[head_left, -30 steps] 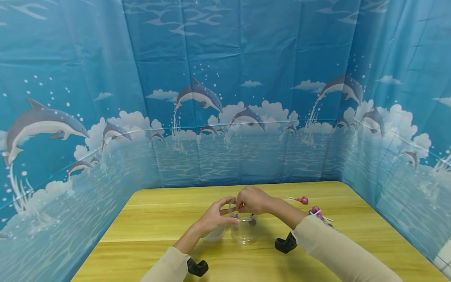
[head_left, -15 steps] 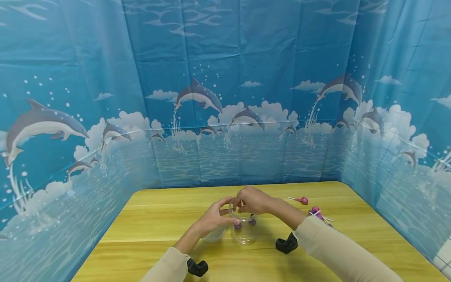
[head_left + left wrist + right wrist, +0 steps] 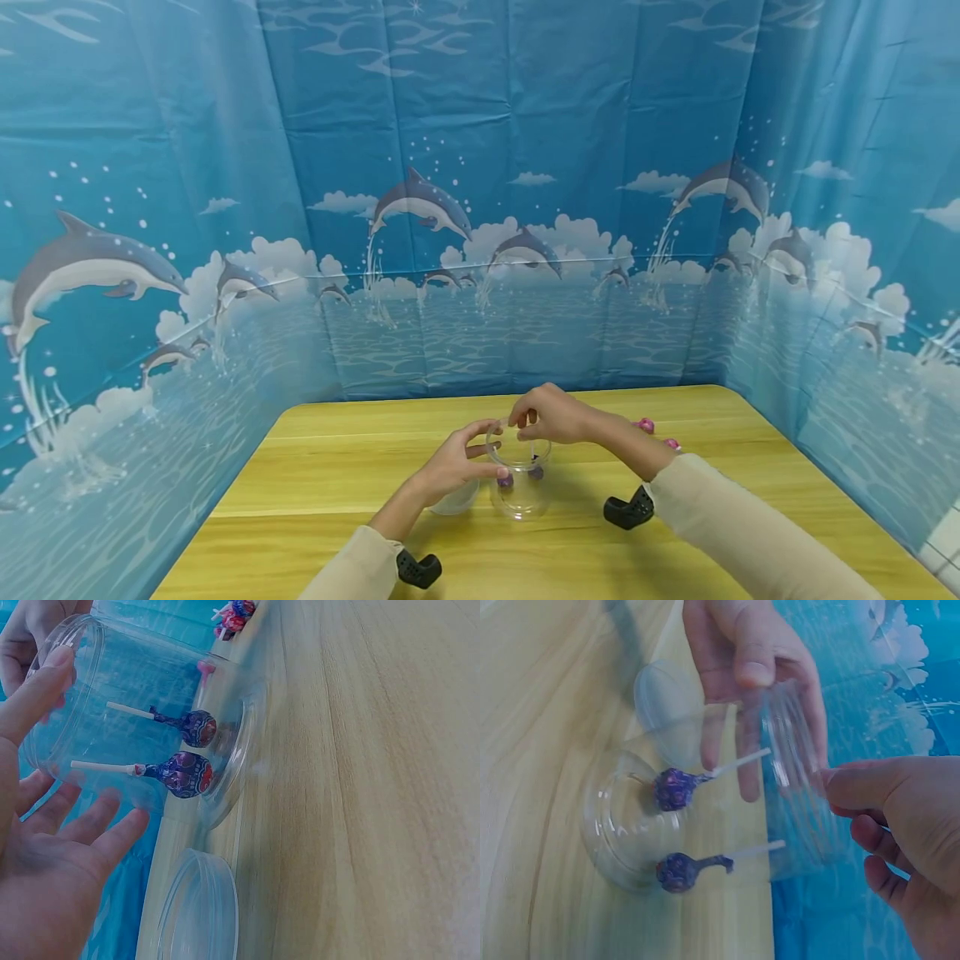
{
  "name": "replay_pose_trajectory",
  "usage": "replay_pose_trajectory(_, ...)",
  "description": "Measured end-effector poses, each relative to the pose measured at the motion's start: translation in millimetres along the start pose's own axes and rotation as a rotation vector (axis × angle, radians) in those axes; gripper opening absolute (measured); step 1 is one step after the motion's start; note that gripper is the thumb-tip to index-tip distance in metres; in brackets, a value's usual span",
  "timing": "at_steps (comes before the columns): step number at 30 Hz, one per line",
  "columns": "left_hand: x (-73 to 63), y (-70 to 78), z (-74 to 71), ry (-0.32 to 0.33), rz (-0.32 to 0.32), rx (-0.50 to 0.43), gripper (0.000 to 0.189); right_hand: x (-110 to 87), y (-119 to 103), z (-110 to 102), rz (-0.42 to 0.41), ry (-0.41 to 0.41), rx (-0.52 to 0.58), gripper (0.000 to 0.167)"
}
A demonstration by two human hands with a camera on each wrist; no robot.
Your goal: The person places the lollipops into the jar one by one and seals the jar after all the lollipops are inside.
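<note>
A clear jar [image 3: 519, 498] stands upright on the wooden table. My left hand [image 3: 452, 468] holds it at the mouth, thumb on the near side of the rim and fingers around the left side. Inside are two purple-wrapped lollipops [image 3: 182, 775], heads down at the bottom and white sticks pointing up. Over the right side of the mouth is my right hand [image 3: 558, 417], fingers loosely bent, with nothing seen between them. In the right wrist view its thumb [image 3: 862, 784] is beside the rim; whether it touches is unclear. A translucent round lid [image 3: 201, 911] lies left of the jar.
Loose pink and purple lollipops [image 3: 234, 622] lie on the right of the table [image 3: 360, 467], partly hidden behind the right forearm. Black wrist mounts [image 3: 628, 510] hang under both wrists. A blue dolphin-print curtain [image 3: 465, 333] surrounds the table's back and sides.
A second lollipop has dropped from my right hand to the jar's bottom. That hand has loosened and risen slightly up and right out of the mouth. My left hand stays put.
</note>
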State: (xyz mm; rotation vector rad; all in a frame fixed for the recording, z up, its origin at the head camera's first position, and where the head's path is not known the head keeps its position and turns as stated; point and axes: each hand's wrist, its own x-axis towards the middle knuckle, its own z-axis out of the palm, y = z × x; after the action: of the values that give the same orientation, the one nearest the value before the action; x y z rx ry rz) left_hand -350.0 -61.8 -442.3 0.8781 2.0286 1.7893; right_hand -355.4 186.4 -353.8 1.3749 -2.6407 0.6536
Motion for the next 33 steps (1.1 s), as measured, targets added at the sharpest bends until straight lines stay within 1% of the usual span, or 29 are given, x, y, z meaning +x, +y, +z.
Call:
replay_pose_trajectory(3, 1.4, 0.1, -1.0, -0.009, -0.004, -0.004, 0.069, -4.3, 1, -8, 0.007, 0.013, 0.007, 0.013)
replay_pose_trajectory(7, 0.8, -1.8, 1.2, -0.019, -0.009, -0.021, 0.069, -12.3, 1, -15, 0.021, 0.022, 0.009, 0.011)
replay_pose_trajectory(14, 1.0, 0.5, 0.7, -0.002, -0.003, -0.014, 0.064, -22.6, 6, -29, 0.073, 0.023, 0.031, 0.013)
replay_pose_trajectory(18, 0.6, 1.3, -0.2, 0.004, -0.01, -0.008, 0.063, -29.7, 9, -35, 0.08, 0.018, 0.036, 0.013)
replay_pose_trajectory(26, -0.6, 1.7, 0.9, 0.002, -0.008, -0.011, 0.065, -50.8, 12, -48, 0.15, 0.038, 0.04, 0.013)
replay_pose_trajectory(33, -1.7, 2.5, 0.8, 0.007, -0.004, -0.002, 0.067, -73.1, 17, -55, 0.191, 0.063, 0.04, 0.013)
